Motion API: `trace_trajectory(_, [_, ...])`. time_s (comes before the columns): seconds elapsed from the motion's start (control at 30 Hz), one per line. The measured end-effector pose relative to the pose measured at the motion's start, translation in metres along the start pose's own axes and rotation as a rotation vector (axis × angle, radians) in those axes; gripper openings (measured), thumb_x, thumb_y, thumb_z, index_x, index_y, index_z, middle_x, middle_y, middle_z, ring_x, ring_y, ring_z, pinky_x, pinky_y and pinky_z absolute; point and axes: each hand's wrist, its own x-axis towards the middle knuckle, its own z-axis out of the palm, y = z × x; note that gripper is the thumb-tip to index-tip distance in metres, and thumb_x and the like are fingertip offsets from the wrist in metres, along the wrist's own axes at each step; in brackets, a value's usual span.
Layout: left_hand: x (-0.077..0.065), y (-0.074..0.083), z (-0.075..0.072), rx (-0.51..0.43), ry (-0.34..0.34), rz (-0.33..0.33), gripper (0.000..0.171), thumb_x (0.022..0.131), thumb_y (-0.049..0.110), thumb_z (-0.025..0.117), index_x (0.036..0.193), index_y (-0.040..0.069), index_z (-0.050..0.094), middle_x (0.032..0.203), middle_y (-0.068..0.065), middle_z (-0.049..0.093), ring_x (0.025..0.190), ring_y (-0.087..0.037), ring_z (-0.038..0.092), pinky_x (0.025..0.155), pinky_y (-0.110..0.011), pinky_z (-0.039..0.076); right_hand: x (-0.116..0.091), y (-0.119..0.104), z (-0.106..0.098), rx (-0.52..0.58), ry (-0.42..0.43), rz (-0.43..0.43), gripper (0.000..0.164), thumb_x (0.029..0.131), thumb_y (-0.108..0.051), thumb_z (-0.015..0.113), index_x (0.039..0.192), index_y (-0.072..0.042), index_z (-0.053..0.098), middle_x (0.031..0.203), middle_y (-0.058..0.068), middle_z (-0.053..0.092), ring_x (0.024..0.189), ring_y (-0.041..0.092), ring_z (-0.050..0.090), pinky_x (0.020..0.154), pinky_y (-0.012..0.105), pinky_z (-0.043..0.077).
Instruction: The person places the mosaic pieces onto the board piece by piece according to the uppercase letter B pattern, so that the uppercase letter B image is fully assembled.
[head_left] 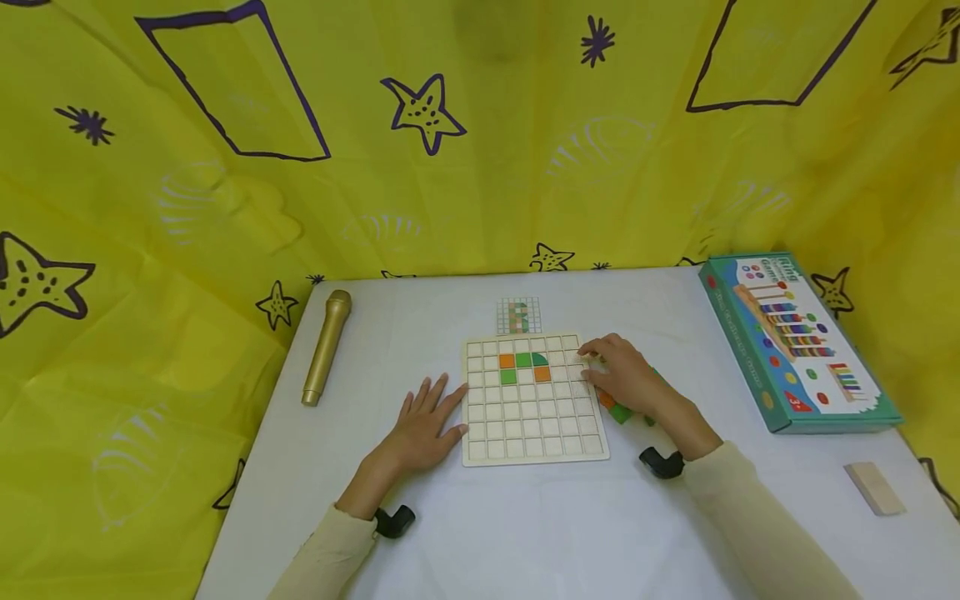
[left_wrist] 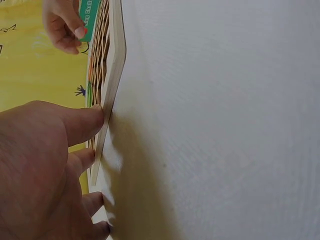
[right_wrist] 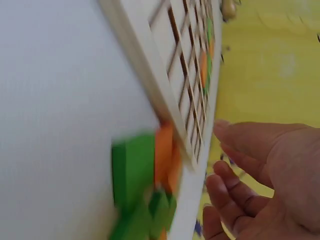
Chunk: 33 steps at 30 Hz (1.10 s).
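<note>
A: ok so what's the grip doing on each side?

B: Right hand looks relaxed to me, fingers loosely bent by the upper right edge of the board, and I can't spot anything pinched there. Left hand isn't grasping either, its fingers are spread with the thumb and forefinger touching the board's left edge.

A: And the pieces?

B: Five set into the board's upper part: orange square, green square and dark green rounded piece along the top, then another green square and another orange square below. Loose pieces are heaped just right of the board, partly hidden under that right arm.

A: How far along is that?

B: Early-ish, I'd say. The pattern card just beyond the board's far edge seems to run down more rows — too tiny to count cells — so my guess is the top's done and the lower part's left.

A: Anything else around?

B: Gold microphone left of the board, game box well off to its right.
</note>
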Motion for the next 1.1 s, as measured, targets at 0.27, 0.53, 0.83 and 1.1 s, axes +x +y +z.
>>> trace_trajectory(0.27, [-0.001,0.001,-0.001,-0.01,0.012,0.007,0.063,0.103,0.045,0.049,0.159,0.024,0.031,0.165,-0.014,0.013,0.15,-0.039,0.003,0.116,-0.061,0.004,-0.02,0.035,-0.044,-0.081,-0.062,0.177,0.037,0.097,-0.021,0.068,0.127,-0.001,0.059,0.121,0.025,0.051,0.112,0.044,0.045,0.089,0.064,0.034])
trace_trajectory(0.53, [-0.001,0.001,-0.001,-0.007,0.005,0.003,0.063,0.103,0.045,0.05,0.159,0.023,0.031,0.165,-0.014,0.012,0.15,-0.039,0.002,0.116,-0.06,0.003,-0.023,0.052,-0.044,-0.04,-0.07,0.155,0.023,0.1,-0.015,0.063,0.118,0.0,0.062,0.113,0.02,0.056,0.107,0.039,0.054,0.09,0.066,0.033])
trace_trajectory(0.83, [0.0,0.001,0.001,-0.003,-0.005,0.006,0.063,0.104,0.046,0.048,0.159,0.024,0.03,0.165,-0.014,0.012,0.15,-0.039,0.002,0.116,-0.06,0.003,-0.02,0.063,-0.047,0.006,-0.104,0.139,0.026,0.097,-0.016,0.067,0.116,0.001,0.061,0.112,0.021,0.052,0.102,0.036,0.051,0.092,0.056,0.043])
trace_trajectory(1.1, [0.0,0.0,0.001,0.007,-0.003,-0.002,0.063,0.103,0.047,0.048,0.16,0.025,0.029,0.166,-0.013,0.011,0.15,-0.037,0.002,0.116,-0.06,0.003,-0.014,0.067,-0.045,-0.021,-0.032,0.147,0.026,0.102,-0.011,0.057,0.123,0.005,0.058,0.113,0.023,0.05,0.101,0.037,0.05,0.094,0.056,0.043])
